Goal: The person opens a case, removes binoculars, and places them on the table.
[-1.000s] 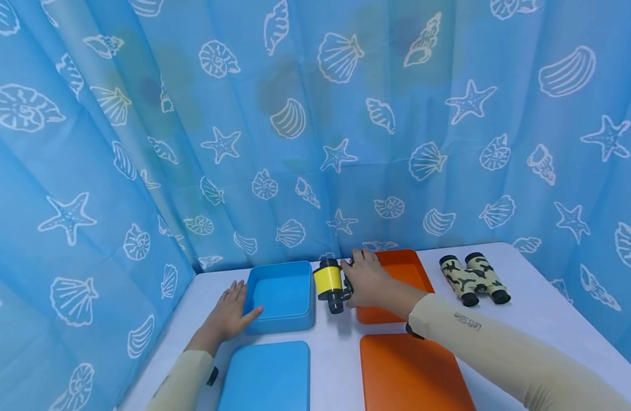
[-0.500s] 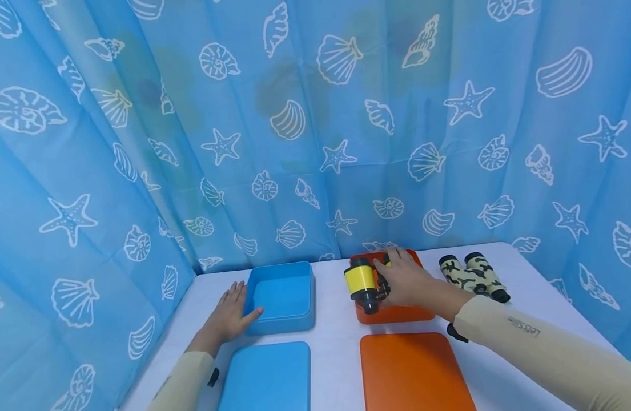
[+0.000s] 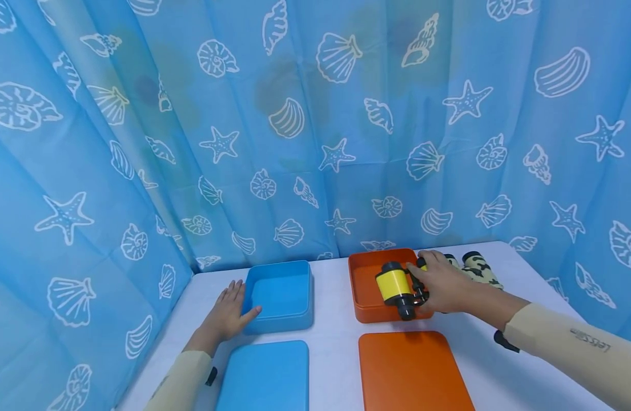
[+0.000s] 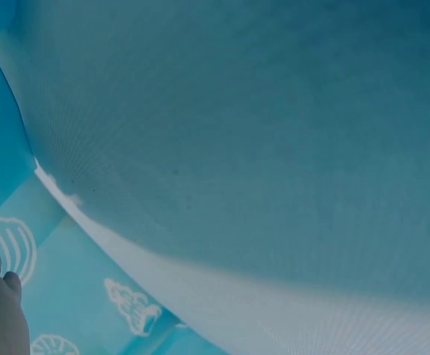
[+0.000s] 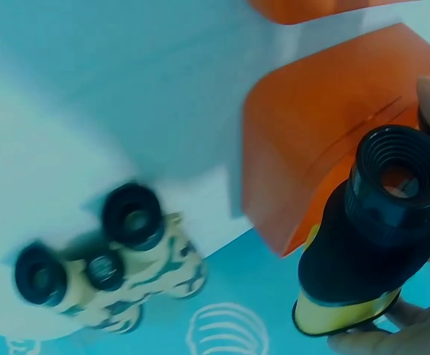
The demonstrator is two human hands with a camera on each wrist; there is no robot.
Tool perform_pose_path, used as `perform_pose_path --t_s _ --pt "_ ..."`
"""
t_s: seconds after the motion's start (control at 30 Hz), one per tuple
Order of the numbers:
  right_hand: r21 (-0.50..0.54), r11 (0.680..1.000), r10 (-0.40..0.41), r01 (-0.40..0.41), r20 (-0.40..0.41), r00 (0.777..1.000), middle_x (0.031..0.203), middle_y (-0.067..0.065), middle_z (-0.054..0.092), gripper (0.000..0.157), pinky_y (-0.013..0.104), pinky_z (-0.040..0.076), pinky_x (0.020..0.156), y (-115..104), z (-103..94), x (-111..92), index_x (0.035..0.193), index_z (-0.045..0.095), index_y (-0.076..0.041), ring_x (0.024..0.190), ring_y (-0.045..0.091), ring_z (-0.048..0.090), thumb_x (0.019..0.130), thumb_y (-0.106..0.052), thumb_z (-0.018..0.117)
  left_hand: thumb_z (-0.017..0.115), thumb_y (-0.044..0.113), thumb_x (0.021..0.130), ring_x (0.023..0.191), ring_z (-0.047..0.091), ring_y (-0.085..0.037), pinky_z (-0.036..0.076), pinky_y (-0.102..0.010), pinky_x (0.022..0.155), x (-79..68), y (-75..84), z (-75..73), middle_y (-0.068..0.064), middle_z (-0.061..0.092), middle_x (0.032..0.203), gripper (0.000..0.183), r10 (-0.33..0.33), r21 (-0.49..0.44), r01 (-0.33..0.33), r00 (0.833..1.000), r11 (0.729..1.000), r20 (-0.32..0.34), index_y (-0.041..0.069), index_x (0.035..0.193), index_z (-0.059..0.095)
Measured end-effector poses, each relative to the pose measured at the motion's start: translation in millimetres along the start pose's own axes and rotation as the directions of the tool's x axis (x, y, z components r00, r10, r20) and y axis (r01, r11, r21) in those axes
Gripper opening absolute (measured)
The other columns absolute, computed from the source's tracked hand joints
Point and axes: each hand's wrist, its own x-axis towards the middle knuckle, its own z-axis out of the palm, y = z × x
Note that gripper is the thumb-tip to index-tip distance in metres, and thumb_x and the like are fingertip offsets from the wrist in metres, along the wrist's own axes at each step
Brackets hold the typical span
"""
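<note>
My right hand [image 3: 443, 285] grips a pair of yellow and black binoculars [image 3: 394, 282] over the right part of the orange box [image 3: 369, 314]. In the right wrist view, fingers curl around the binoculars [image 5: 370, 251], with one black eyepiece facing the camera. My left hand [image 3: 225, 317] lies with straight fingers against the left side of the blue box [image 3: 281, 325], its thumb at the front left corner. The left wrist view catches only a bit of the left hand [image 4: 0, 310] at its edge. Both boxes have no lid on.
Camouflage binoculars [image 3: 481, 265] lie on the table to the right, partly behind my right hand. A flat blue lid [image 3: 264, 377] and a flat orange lid [image 3: 415, 371] lie in front of the boxes. A shell-patterned blue curtain [image 3: 305, 142] stands behind the white table.
My right hand has carried the yellow and black binoculars rightward, from between the two boxes to over the orange box's right part. The left hand stays put.
</note>
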Motion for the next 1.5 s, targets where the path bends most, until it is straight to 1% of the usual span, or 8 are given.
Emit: perform_pose_path --t_s 0.1,0.27,0.4,0.6,0.77,1.03,1.37,1.5 --pt "-0.003 1.0 0.004 -0.004 0.003 1.0 0.133 0.021 0.027 0.106 0.061 0.037 0.082 9.3 0.6 -8.4 0.132 0.045 -0.016 0.119 0.04 0.022 0.043 -0.067 0.074 0.033 0.066 0.082 0.133 0.006 -0.032 0.01 -0.049 0.104 1.4 -0.4 0.4 -0.011 0.015 0.146 0.088 0.001 -0.001 -0.001 1.0 1.0 -0.003 0.003 0.141 0.017" --pt "-0.016 1.0 -0.01 0.01 -0.011 1.0 0.133 0.019 0.027 0.106 0.059 0.041 0.078 21.4 1.3 -24.5 0.13 0.047 -0.017 0.119 0.039 0.022 0.042 -0.069 0.073 0.036 0.064 0.083 0.133 0.005 -0.031 0.008 -0.049 0.104 2.3 -0.1 0.1 -0.011 0.015 0.146 0.087 0.002 -0.011 -0.002 1.0 1.0 -0.001 0.003 0.141 0.017" --pt "-0.018 1.0 -0.016 0.015 -0.02 1.0 0.133 0.017 0.027 0.106 0.059 0.041 0.078 28.9 2.2 -39.3 0.131 0.046 -0.017 0.12 0.039 0.021 0.042 -0.069 0.072 0.032 0.067 0.082 0.133 0.005 -0.031 0.008 -0.049 0.104 2.6 0.8 -0.4 -0.012 0.014 0.146 0.089 0.001 -0.007 -0.001 1.0 1.0 0.009 0.003 0.141 0.017" --pt "0.011 0.999 0.05 -0.05 0.01 0.999 0.134 0.02 0.024 0.107 0.063 0.038 0.075 39.9 4.5 -59.5 0.132 0.044 -0.019 0.118 0.045 0.019 0.042 -0.069 0.072 0.029 0.07 0.081 0.133 0.006 -0.031 0.009 -0.049 0.104 3.2 0.8 -1.0 -0.013 0.015 0.146 0.092 0.005 -0.006 -0.005 1.0 1.0 0.01 0.002 0.141 0.017" --pt "0.033 0.996 0.086 -0.087 0.017 0.996 0.133 0.019 0.023 0.109 0.062 0.04 0.075 47.8 8.0 -75.0 0.133 0.043 -0.021 0.117 0.044 0.022 0.041 -0.071 0.071 0.028 0.07 0.081 0.133 0.006 -0.031 0.01 -0.049 0.104 2.9 -1.2 0.6 -0.012 0.015 0.146 0.091 0.011 -0.009 -0.011 1.0 1.0 0.001 0.003 0.141 0.017" --pt "0.047 0.994 0.096 -0.097 0.029 0.995 0.133 0.02 0.023 0.109 0.062 0.04 0.074 63.9 10.0 -98.0 0.131 0.046 -0.017 0.115 0.043 0.025 0.041 -0.074 0.068 0.026 0.071 0.08 0.133 0.007 -0.033 0.01 -0.051 0.104 2.5 -4.1 4.4 -0.014 0.016 0.146 0.093 0.022 -0.013 -0.022 1.0 1.0 -0.011 0.001 0.141 0.018" --pt "0.043 0.993 0.111 -0.113 0.06 0.992 0.131 0.016 0.028 0.109 0.061 0.041 0.073 82.8 15.9 -127.4 0.13 0.046 -0.021 0.112 0.04 0.031 0.04 -0.078 0.064 0.028 0.07 0.081 0.133 0.006 -0.034 0.009 -0.051 0.104 0.0 -1.4 2.8 -0.015 0.015 0.146 0.092 0.013 -0.012 -0.013 1.0 1.0 0.011 0.0 0.141 0.017" --pt "0.075 0.99 0.108 -0.116 0.103 0.989 0.132 0.014 0.027 0.106 0.062 0.039 0.076 85.8 19.4 -137.7 0.13 0.046 -0.023 0.114 0.039 0.03 0.04 -0.076 0.067 0.029 0.069 0.081 0.133 0.006 -0.033 0.008 -0.051 0.104 -0.3 1.7 0.3 -0.016 0.015 0.145 0.093 -0.002 -0.013 0.002 1.0 1.0 0.022 -0.001 0.14 0.017"
